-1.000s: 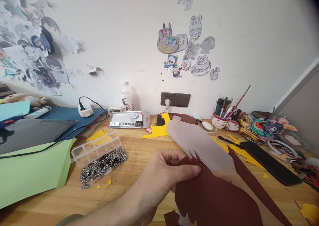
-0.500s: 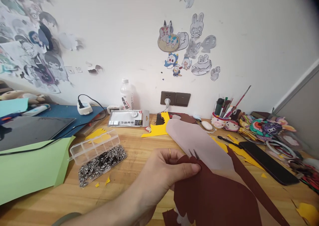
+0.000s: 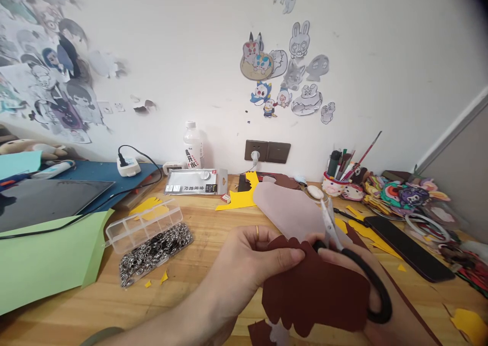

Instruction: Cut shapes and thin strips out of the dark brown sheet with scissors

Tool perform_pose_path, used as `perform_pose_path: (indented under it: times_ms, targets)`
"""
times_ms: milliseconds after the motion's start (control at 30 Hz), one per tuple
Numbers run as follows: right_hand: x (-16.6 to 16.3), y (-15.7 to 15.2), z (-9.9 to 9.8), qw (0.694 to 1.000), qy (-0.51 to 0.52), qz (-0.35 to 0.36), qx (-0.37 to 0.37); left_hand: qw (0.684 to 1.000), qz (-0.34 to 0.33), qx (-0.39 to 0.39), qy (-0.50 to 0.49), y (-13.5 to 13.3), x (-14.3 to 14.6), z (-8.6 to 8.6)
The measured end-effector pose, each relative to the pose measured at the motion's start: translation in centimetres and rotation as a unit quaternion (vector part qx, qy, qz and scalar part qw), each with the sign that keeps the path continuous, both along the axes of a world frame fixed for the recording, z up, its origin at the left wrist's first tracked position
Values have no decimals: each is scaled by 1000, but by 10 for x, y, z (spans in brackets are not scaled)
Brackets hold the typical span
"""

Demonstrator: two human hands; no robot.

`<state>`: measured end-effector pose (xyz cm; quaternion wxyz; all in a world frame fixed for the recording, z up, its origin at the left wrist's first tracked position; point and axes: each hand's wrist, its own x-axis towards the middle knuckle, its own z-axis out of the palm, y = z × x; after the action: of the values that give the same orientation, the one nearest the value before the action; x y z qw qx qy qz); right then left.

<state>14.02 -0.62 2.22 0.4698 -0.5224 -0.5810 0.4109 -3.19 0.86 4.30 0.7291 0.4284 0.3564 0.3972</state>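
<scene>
Pinched between the thumb and fingers of my left hand point(image 3: 267, 257) is a dark brown sheet point(image 3: 312, 295) with scalloped upper and lower edges. My right hand point(image 3: 358, 257) is at the sheet's right side, partly hidden behind it. It holds scissors point(image 3: 332, 229) with black handles, their metal blades pointing up above the sheet. One handle loop curves around the right side of the hand. The blades are clear of the sheet's edge. Whether my right fingers also grip the sheet, I cannot tell. A pale pinkish sheet point(image 3: 287, 208) lies on the desk behind both hands.
On the wooden desk point(image 3: 213, 219), an open clear box point(image 3: 156, 254) of metal rings stands left. Yellow scraps point(image 3: 240, 198) lie about, with a black phone-like slab point(image 3: 409, 249) at right. A pen cup point(image 3: 334, 183), a bottle point(image 3: 193, 147) and a green sheet point(image 3: 49, 259) are farther out.
The scissors, whose tips poked out behind the brown sheet's top edge, are now to its right, with my right hand in view. The sheet has turned, showing its scalloped lower edge.
</scene>
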Motion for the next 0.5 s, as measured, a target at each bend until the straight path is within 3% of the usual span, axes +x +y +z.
perform_pose_path:
  times_ms: [133, 267, 367, 500]
  targets:
    - [6, 1, 8, 994, 101, 41, -2, 1000, 7, -6, 3, 0, 0, -1]
    - [4, 1, 12, 998, 4, 55, 7, 1000, -9, -12, 17, 0, 1, -3]
    - [-3, -2, 15, 998, -59, 15, 1, 999, -31, -2, 35, 1, 2, -4]
    - [-5, -5, 12, 998, -51, -34, 33, 998, -59, -2, 25, 0, 5, -9]
